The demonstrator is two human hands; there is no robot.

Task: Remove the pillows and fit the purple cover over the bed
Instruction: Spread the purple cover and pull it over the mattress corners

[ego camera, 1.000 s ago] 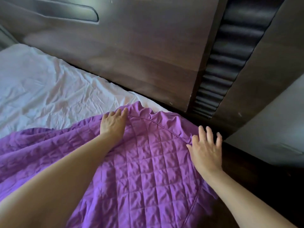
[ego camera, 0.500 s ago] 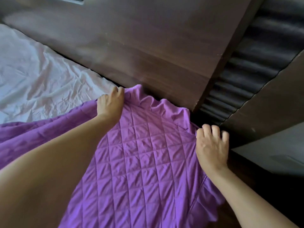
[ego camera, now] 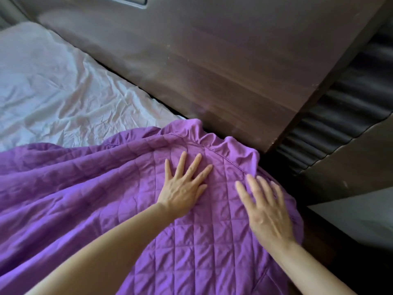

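Two flat palms: left hand (ego camera: 184, 189), right hand (ego camera: 268, 211) | purple cover (ego camera: 89, 188) soft, light | grip frilled hem beyond fingertips

a: what carries everything here?

b: a wide bed (ego camera: 25, 41) with a dark brown wooden headboard (ego camera: 212, 60) that runs from eleven o'clock down towards three o'clock.

a: and directly on it?

b: a crumpled white sheet (ego camera: 63, 92), bare from nine to eleven o'clock, right up against the headboard. over the sheet lies a quilted purple fabric cover (ego camera: 85, 188) with diamond stitching. it fills six to nine o'clock and reaches the centre.

a: where does it end?

b: its ruffled, piped edge sits at the centre, just beside the headboard. at four o'clock it drapes over the bed's side.
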